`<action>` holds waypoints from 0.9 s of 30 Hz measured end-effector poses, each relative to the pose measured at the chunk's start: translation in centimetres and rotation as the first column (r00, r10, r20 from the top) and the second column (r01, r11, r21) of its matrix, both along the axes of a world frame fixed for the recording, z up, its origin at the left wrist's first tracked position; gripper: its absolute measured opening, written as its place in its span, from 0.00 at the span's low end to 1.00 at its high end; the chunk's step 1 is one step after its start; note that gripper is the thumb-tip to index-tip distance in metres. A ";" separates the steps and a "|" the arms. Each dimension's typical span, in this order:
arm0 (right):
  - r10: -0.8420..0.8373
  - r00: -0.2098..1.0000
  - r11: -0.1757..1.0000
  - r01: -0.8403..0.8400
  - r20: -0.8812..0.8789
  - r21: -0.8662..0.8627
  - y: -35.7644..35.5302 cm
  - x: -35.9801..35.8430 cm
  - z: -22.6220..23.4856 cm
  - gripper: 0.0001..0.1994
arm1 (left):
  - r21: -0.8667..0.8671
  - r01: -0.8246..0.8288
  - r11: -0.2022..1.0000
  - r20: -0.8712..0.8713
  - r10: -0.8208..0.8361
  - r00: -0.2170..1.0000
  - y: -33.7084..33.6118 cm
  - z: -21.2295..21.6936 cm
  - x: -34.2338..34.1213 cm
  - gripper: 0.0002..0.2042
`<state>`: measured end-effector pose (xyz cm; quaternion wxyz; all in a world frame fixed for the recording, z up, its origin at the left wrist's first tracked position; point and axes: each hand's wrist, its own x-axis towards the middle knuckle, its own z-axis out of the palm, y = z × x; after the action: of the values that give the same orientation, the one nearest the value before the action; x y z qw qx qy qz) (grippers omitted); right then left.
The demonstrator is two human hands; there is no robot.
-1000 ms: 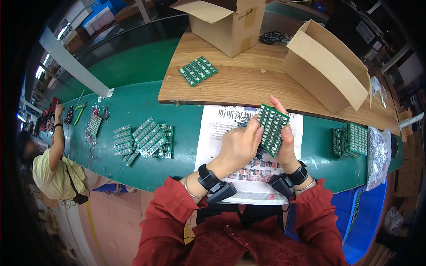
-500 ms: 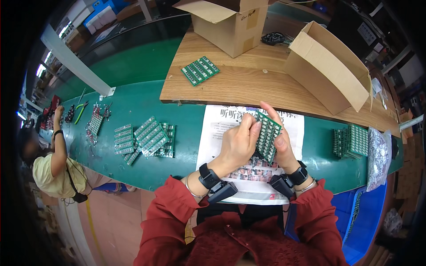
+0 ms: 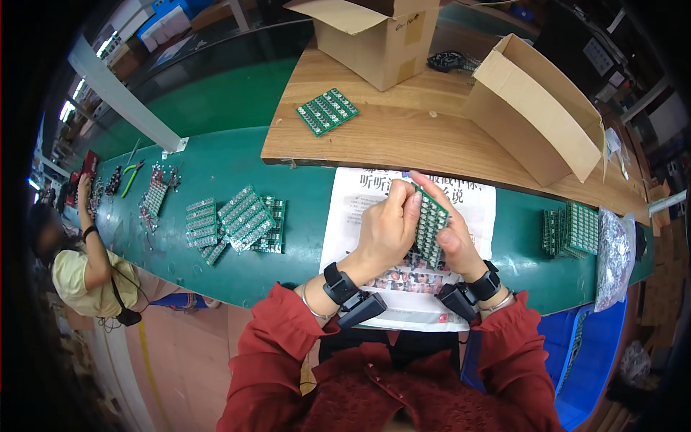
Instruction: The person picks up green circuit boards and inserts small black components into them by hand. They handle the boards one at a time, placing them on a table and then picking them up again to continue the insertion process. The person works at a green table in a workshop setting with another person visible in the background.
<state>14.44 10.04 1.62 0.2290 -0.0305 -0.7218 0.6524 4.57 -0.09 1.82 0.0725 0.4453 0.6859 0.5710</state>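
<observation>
Both hands hold one green circuit-board panel [image 3: 430, 225] upright-ish, edge toward the camera, above a printed newspaper sheet [image 3: 345, 216] that lies on the green bench [image 3: 230, 162]. Left hand [image 3: 385, 230] w/ fingers curled and pressed together over the panel's left face and top edge, thumb side hidden. Right hand [image 3: 452, 234] supports the other face from behind; its fingers [image 3: 432, 189] stretched out along the top, pinching the panel vs the left hand. Both wrists carry black straps w/ small black boxes.

Left of the sheet, apart from the hands: fanned pile of similar green panels [image 3: 241, 216] on the bench. Further left, pliers w/ green handles [image 3: 129, 176] and small parts near another person's arm [image 3: 90, 237].

Right side of bench: another stack of green panels [image 3: 572, 229], just beside a clear bag of small parts [image 3: 612, 259].

Behind the sheet, a wooden board [image 3: 403, 137] w/ a single green panel [image 3: 327, 110], an open cardboard box [image 3: 374, 36] at the back, and a second cardboard box [image 3: 536, 111] tipped on its side at right.
</observation>
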 end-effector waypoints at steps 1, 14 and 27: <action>0.045 0.999 0.996 -0.046 0.012 0.076 0.3 -0.1 -0.2 0.47 | 0.001 -0.008 1.000 -0.017 0.008 1.000 0.0 -0.1 0.0 0.06; 0.074 0.997 0.840 -0.072 -0.017 -0.538 -0.1 0.0 0.6 0.51 | 0.129 0.017 0.991 0.162 -0.038 0.986 -0.3 -0.4 -0.3 0.08; 0.003 1.000 0.939 -0.002 0.004 -0.344 0.4 -0.2 -0.7 0.53 | 0.156 0.112 0.981 0.095 -0.128 0.987 -0.4 0.2 1.0 0.06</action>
<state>14.27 10.46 0.93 0.2175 -0.0708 -0.5973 0.7687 5.54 -0.52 1.99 0.1087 0.4595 0.6081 0.6381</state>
